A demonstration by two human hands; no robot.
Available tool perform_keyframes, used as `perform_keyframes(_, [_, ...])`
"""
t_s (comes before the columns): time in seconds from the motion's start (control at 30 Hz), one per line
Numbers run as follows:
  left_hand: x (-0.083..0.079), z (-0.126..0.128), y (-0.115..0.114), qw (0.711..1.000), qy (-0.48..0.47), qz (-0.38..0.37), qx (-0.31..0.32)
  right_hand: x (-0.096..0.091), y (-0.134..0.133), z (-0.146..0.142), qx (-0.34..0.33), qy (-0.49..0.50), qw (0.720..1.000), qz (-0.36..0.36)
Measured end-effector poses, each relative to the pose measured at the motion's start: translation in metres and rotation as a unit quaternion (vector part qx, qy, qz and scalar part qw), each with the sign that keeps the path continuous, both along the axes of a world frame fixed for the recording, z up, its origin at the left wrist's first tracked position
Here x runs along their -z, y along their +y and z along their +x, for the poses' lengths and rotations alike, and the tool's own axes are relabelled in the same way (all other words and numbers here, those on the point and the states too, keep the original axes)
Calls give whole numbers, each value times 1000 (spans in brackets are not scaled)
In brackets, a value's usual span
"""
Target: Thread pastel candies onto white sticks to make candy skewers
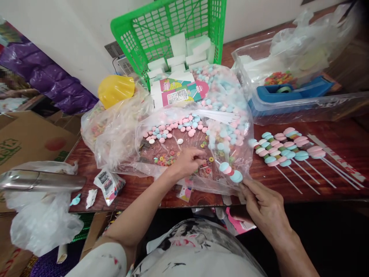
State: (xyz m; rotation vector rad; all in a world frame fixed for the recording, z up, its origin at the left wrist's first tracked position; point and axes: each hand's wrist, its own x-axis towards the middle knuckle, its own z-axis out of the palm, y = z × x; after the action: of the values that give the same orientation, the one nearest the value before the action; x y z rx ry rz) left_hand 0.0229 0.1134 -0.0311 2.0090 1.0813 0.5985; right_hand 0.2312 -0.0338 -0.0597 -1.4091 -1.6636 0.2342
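My right hand (pixel 261 200) is closed on the lower end of a candy skewer (pixel 236 176). Blue and pink round candies with a red piece between them are threaded on its stick, whose bare tip points up and left. Over the plastic sheet, my left hand (pixel 188 161) has its fingers curled together; whatever they may pinch is hidden. Small ring candies (pixel 165 159) in mixed colours lie left of that hand, and a yellow ring candy (pixel 211 159) lies just off its fingertips. Pink, blue and white round candies (pixel 191 132) are spread behind it.
Several filled skewers (pixel 284 154) lie on the table at right. Behind them stand a blue tape dispenser (pixel 288 94) and a clear bin (pixel 245 57). A green basket (pixel 170 19) holds white foam blocks. A steel flask (pixel 43 181) lies at left. White sticks (pixel 217 116) rest on the candy bag.
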Motion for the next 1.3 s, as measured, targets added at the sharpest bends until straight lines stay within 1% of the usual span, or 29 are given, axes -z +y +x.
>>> perform_keyframes(0.03, [1,3,0,998,45,41,29,0,0,0,0,-1,1000,2])
perform_keyframes(0.1, [3,8,-3,984,122,111,74,1,0,0,-5,-5,1000,4])
perform_keyframes(0.2, [2,11,-11,957,194,190,104,5,-1,1,-13,-3,1000,4])
perform_keyframes(0.27, [2,11,-18,937,220,236,132,7,-1,1,-11,-4,1000,6])
perform_keyframes(0.33, [4,10,-26,926,226,257,161,8,-1,1,-10,-6,1000,12])
perform_keyframes(0.37, [5,10,-29,926,220,258,168,8,-1,0,-12,-6,1000,14])
perform_keyframes(0.4, [7,9,-32,932,204,252,162,7,0,0,-13,-3,1000,16])
perform_keyframes(0.43, [8,8,-35,945,174,238,144,6,0,0,-13,1,1000,18])
perform_keyframes(0.47, [9,7,-36,962,129,212,112,5,0,0,-13,6,1000,19])
perform_keyframes(0.5, [8,6,-38,981,67,171,62,4,0,0,-12,11,1000,19])
perform_keyframes(0.53, [7,4,-39,994,-8,109,4,3,0,-1,-10,16,1000,20])
perform_keyframes(0.57, [5,2,-39,994,-91,28,-54,2,-1,-2,-11,20,1000,20])
perform_keyframes(0.6, [1,0,-39,978,-172,-62,-102,1,-1,-3,-16,24,999,19])
perform_keyframes(0.63, [-4,-1,-40,949,-244,-146,-138,1,-1,-4,-24,29,999,17])
perform_keyframes(0.67, [-9,-3,-40,915,-302,-214,-161,1,-1,-6,-33,36,999,15])
perform_keyframes(0.7, [-14,-4,-41,885,-346,-261,-171,1,-2,-9,-43,42,998,13])
perform_keyframes(0.73, [-18,-5,-42,864,-375,-288,-173,1,-2,-11,-53,46,997,11])
perform_keyframes(0.77, [-22,-5,-44,852,-396,-297,-172,2,-2,-14,-62,48,997,10])
perform_keyframes(0.83, [-27,-5,-47,844,-418,-294,-164,3,-2,-18,-73,47,996,11])
perform_keyframes(0.9, [-28,-3,-50,847,-429,-272,-155,3,-3,-20,-79,44,996,12])
perform_keyframes(1.03, [-23,-1,-53,860,-438,-206,-163,-1,-4,-21,-79,44,996,18])
perform_keyframes(1.17, [-20,1,-54,869,-430,-162,-184,-4,-5,-22,-72,37,997,17])
perform_keyframes(1.23, [-18,2,-55,885,-411,-120,-186,-4,-4,-24,-64,41,997,13])
perform_keyframes(1.3, [-15,3,-59,912,-369,-42,-174,-2,-3,-28,-49,40,998,1])
